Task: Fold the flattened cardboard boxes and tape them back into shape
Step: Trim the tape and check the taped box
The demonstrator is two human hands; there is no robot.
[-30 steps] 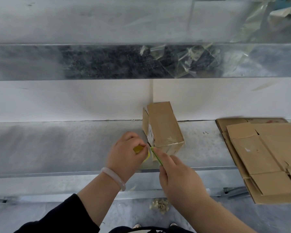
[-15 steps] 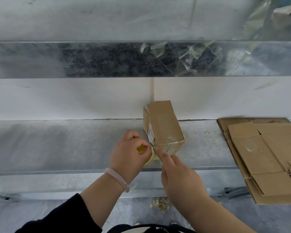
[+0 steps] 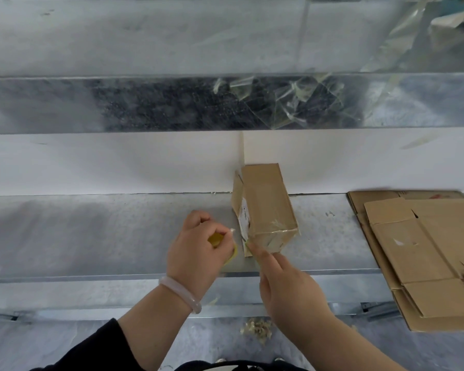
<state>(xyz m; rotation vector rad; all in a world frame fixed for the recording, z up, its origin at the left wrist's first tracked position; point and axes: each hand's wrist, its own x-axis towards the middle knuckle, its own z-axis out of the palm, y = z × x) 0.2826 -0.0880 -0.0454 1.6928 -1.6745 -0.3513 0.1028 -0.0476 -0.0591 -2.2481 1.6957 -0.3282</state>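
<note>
A small folded cardboard box [image 3: 265, 207] lies on the metal shelf [image 3: 91, 236], its near end glossy with clear tape. My left hand [image 3: 198, 250] grips a yellow tape roll [image 3: 217, 241] just left of the box's near corner. My right hand [image 3: 287, 287] reaches up from below, its fingertips pressing the tape against the box's lower left corner. A stack of flattened cardboard boxes [image 3: 423, 258] lies on the shelf at the right.
A white wall panel [image 3: 105, 164] backs the shelf. An upper metal shelf edge [image 3: 145, 103] carries stuck scraps of clear tape [image 3: 292, 97]. Crumpled tape waste [image 3: 256, 329] lies on the floor below.
My left hand has pulled the tape roll slightly left, away from the box corner. The right hand's fingertips stay at that corner. The box has not moved.
</note>
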